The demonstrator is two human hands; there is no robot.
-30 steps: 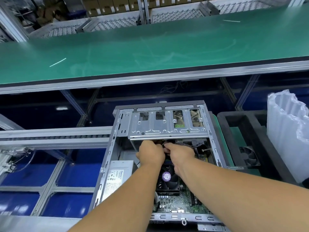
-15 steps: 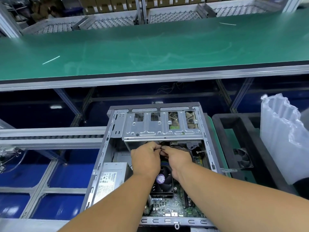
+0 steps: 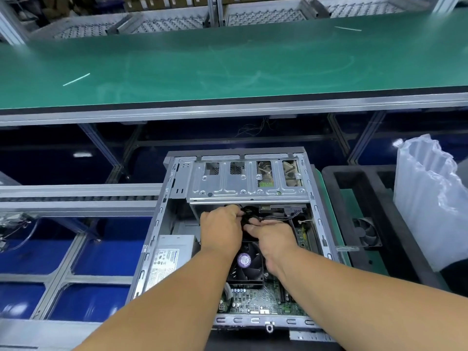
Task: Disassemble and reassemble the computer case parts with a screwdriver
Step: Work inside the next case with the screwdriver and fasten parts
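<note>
Both hands are deep in the open computer case [image 3: 174, 198], meeting just under the drive cage [image 3: 249, 182]. The left hand [image 3: 220, 230] has its fingers curled around a bundle of black cables [image 3: 249, 216]; the right hand [image 3: 272, 236] pinches the same bundle from the other side, knuckles almost touching the left. The two forearms cross over the middle of the case and hide much of the board.

Below the hands sits one black CPU fan [image 3: 247, 266] with a round purple sticker on its hub; the print on it is too small to read. To the left lies one grey power supply [image 3: 169, 254] with a white label, its text blurred beyond reading. The green motherboard [image 3: 255, 300] shows along the near edge.

The case lies on its side with the side panel off, between a roller rail [image 3: 76, 198] on the left and a black foam tray [image 3: 374, 224] on the right. One loose fan [image 3: 367, 233] rests in that tray, beside a clear air-cushion bag [image 3: 430, 198]. Beyond, a long green conveyor belt [image 3: 228, 62] runs across the room, with stacked cardboard boxes behind it.
</note>
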